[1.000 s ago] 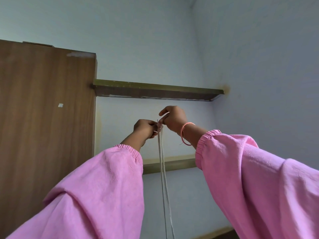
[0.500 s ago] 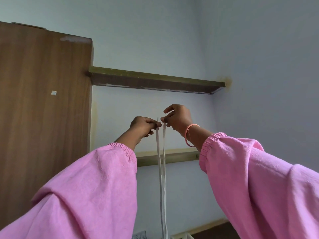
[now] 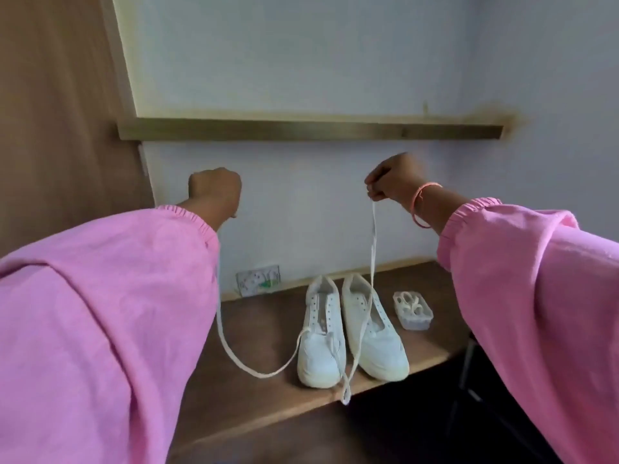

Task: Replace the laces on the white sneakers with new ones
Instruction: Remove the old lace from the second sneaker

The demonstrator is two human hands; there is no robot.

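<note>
A brown wooden shelf (image 3: 268,390) fills the lower centre of the frame, its front edge running up toward the right; below that edge at lower right the space is dark. A wooden cabinet side (image 3: 57,112) closes off the left of the frame, and a narrow wooden ledge (image 3: 308,128) crosses the pale wall above the hands, leaving open wall between ledge and shelf.

Two white sneakers (image 3: 348,329) stand side by side near the shelf's front edge, toes toward the camera, their upper eyelets bare. A white shoelace (image 3: 371,249) runs from the left sneaker's front eyelets: one strand rises to the right hand (image 3: 392,179), which pinches its end with curled fingers at centre right; the other sags in a loop over the shelf and climbs behind the pink sleeve (image 3: 110,296) toward the left hand (image 3: 214,190), a closed fist at centre left. A fold of lace hangs just past the shelf's front edge. Whether the left hand holds the lace cannot be told.

Right of the sneakers, a small clear plastic container (image 3: 413,309) holds coiled white laces. A wall socket (image 3: 258,283) sits at the shelf's back.
</note>
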